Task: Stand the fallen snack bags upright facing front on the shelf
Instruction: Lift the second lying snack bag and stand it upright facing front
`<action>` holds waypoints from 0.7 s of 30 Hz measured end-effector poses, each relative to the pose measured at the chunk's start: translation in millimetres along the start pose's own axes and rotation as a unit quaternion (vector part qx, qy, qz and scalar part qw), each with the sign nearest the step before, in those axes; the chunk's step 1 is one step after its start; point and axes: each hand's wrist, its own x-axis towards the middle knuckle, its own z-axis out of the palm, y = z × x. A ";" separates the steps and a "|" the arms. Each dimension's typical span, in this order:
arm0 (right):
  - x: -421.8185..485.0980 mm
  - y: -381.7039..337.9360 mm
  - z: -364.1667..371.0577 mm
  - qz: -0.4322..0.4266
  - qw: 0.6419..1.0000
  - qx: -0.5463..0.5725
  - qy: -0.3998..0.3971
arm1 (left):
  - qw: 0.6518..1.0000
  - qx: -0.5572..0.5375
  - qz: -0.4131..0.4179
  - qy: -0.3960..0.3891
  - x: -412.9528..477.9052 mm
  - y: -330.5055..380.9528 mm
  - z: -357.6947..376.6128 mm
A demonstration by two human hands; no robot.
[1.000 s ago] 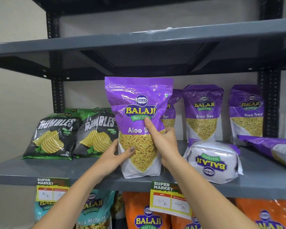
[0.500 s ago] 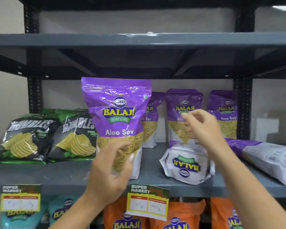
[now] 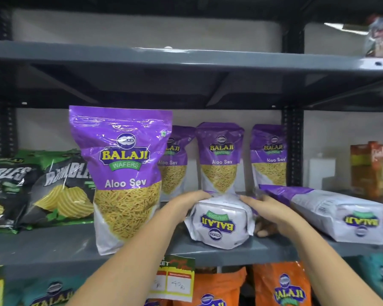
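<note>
A purple Balaji Aloo Sev bag (image 3: 122, 173) stands upright at the front of the grey shelf (image 3: 53, 246), label forward, with no hand on it. To its right a fallen Aloo Sev bag (image 3: 219, 221) lies with its white bottom toward me. My left hand (image 3: 181, 206) rests on that bag's left top edge. My right hand (image 3: 268, 213) holds its right side, fingers curled around it. A second fallen bag (image 3: 336, 213) lies on its side further right.
Three upright Aloo Sev bags (image 3: 220, 155) stand at the back of the shelf. Black-and-green Rumbles chip bags (image 3: 60, 191) lean at the left. A black upright post (image 3: 293, 146) rises behind the fallen bags. Orange Balaji bags (image 3: 281, 283) and price tags (image 3: 175, 277) sit below.
Both hands left the upright front bag, which now stands by itself. They moved right and closed around the fallen bag in the middle. The view shifted right.
</note>
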 end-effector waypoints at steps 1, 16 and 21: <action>0.9 -0.2 -0.1 -0.006 1.000 0.011 0.001 | 1.000 0.027 -0.007 0.007 1.2 1.0 -0.9; 40.4 -38.5 3.3 -0.157 0.977 0.116 0.084 | 0.936 -0.175 0.190 0.238 27.8 -0.4 0.4; 60.9 -32.3 7.7 -0.191 0.966 0.145 0.093 | 0.913 -0.108 0.251 0.303 30.1 -4.6 5.8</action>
